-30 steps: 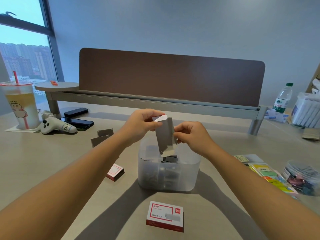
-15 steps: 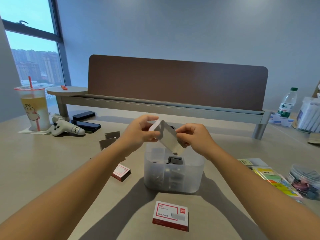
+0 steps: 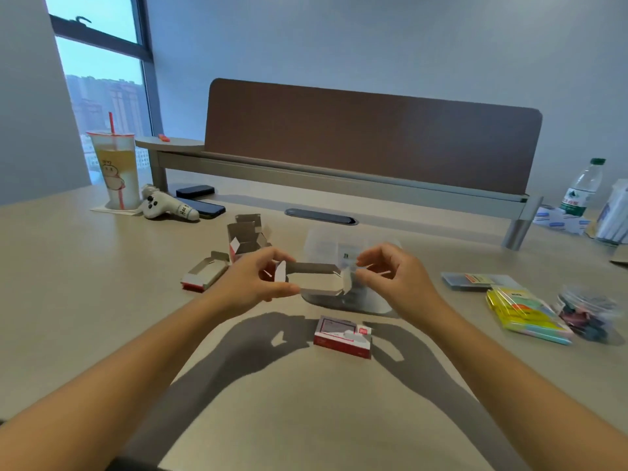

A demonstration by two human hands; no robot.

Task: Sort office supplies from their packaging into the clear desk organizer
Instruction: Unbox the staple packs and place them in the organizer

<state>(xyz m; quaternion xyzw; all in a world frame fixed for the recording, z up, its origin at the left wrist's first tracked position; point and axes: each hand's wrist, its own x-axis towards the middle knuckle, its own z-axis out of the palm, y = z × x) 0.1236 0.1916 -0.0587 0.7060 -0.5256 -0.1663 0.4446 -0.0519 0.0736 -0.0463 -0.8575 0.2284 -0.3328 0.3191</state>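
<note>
From the head camera, the left hand [image 3: 251, 283] and the right hand [image 3: 396, 278] hold a small opened cardboard box [image 3: 314, 278] between them above the table [image 3: 102, 317]. The left fingers [image 3: 272, 258] are curled and pinch the box's left end flap against the thumb; the right fingers [image 3: 375, 254] are curled and pinch its right end flap. The box lies level with its open side up, and its inside looks bare grey card.

Just behind the fingers, partly hidden by the box and the right hand, stands the clear desk organizer [image 3: 343, 246]; its contents are too blurred to tell. Nearer the person than the fingers lies a closed red-and-white box [image 3: 343, 334]. Left of the left fingers lie two opened boxes [image 3: 205, 275] [image 3: 246, 239]. Well to the right of the right fingers lie sticky-note packs [image 3: 525, 314] and a tub of clips [image 3: 588, 314].
</note>
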